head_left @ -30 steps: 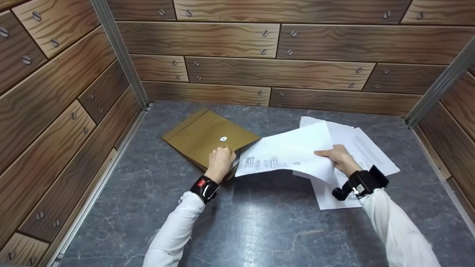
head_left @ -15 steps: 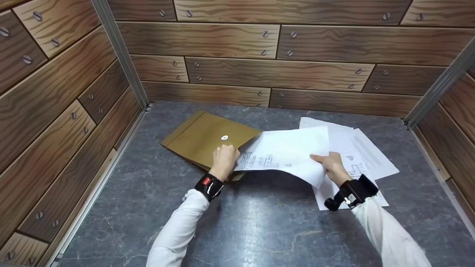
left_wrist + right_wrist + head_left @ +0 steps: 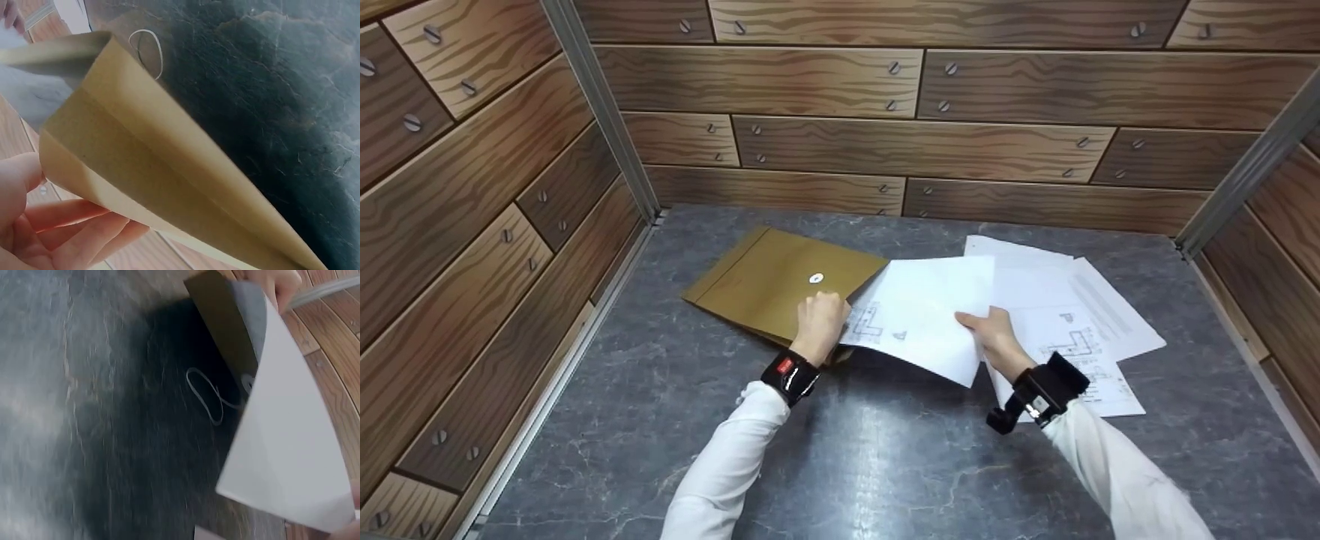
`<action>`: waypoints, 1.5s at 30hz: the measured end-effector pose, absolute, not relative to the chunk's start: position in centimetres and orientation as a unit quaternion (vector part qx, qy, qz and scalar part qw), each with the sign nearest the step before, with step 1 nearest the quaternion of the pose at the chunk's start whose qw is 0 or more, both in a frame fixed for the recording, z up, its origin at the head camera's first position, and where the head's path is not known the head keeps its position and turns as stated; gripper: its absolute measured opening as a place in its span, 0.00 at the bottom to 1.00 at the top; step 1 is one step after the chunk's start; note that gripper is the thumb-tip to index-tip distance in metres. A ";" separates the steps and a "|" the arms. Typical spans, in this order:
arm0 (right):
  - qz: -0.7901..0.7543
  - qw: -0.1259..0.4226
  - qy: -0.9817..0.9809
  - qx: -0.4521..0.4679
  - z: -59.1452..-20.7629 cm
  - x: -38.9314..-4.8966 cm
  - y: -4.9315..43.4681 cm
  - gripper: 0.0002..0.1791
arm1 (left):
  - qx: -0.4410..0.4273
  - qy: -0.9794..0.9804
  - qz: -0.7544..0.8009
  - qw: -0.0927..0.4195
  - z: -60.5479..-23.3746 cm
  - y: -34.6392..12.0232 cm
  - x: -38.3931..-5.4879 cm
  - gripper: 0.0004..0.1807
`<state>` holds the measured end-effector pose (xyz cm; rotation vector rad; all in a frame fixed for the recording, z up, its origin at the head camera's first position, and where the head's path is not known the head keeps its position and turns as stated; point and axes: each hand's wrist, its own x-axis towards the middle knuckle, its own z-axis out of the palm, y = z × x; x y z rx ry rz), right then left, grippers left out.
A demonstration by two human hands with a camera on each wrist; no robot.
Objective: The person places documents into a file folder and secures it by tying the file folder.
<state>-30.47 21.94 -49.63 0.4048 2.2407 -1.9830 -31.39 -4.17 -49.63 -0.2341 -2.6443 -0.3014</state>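
Observation:
A brown document envelope [image 3: 765, 277] with a white button lies at the left, its mouth held apart on the right side. My left hand [image 3: 821, 322] grips the upper edge of that mouth; in the left wrist view the fingers [image 3: 84, 225] hold the envelope's wall and the folded side stands spread. One end of a white printed sheet [image 3: 930, 289] is inside the mouth. My right hand [image 3: 996, 337] pinches the sheet's outer end, thumb on top, and the sheet bows between the hands. The inserted part is hidden by the envelope.
Several printed sheets [image 3: 1035, 277] lie overlapping at the right, partly under the right hand. A loop of white string [image 3: 161, 56] trails from the envelope onto the dark marbled table [image 3: 885, 465]. Wood-patterned walls [image 3: 825, 142] enclose the back and sides.
My right hand has moved left, pushing the sheet farther into the envelope, so less of it shows. The left hand has shifted slightly right, still gripping the mouth.

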 end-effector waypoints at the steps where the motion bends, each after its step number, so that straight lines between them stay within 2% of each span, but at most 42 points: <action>1: -0.657 0.061 0.740 0.130 -49.6 -30.5 21.6 0.29 | -0.086 -0.963 -0.099 0.237 -49.7 -4.1 -31.4 0.11; 10: -0.666 0.061 0.734 0.118 -49.5 -30.0 18.9 0.19 | -0.104 -0.966 -0.013 0.238 -49.7 -3.6 -31.2 0.10; 17: -0.690 0.060 0.717 0.081 -49.1 -30.2 16.3 0.21 | -0.117 -0.962 -0.014 0.245 -49.5 -3.4 -30.8 0.09; 22: -0.692 0.033 0.717 0.074 -49.0 -30.7 14.3 0.25 | -0.120 -0.960 -0.019 0.254 -49.3 -3.2 -30.6 0.09; 27: -0.688 0.021 0.722 0.076 -49.1 -30.9 12.9 0.18 | -0.120 -0.963 -0.015 0.243 -49.2 -3.2 -30.6 0.10; 30: -0.714 0.047 0.695 0.075 -49.2 -30.9 12.6 0.08 | -0.120 -0.963 -0.018 0.239 -49.1 -3.3 -30.6 0.10; 33: -0.734 0.079 0.671 0.077 -49.4 -30.9 12.8 0.04 | -0.118 -0.963 -0.026 0.240 -49.0 -3.4 -30.6 0.10; 42: -0.699 0.169 0.691 0.074 -50.8 -30.7 14.0 0.08 | -0.109 -0.960 -0.037 0.253 -49.0 -3.8 -30.4 0.10; 45: -0.706 0.193 0.679 0.055 -51.2 -30.5 14.3 0.11 | -0.107 -0.955 -0.044 0.273 -49.0 -3.9 -30.4 0.10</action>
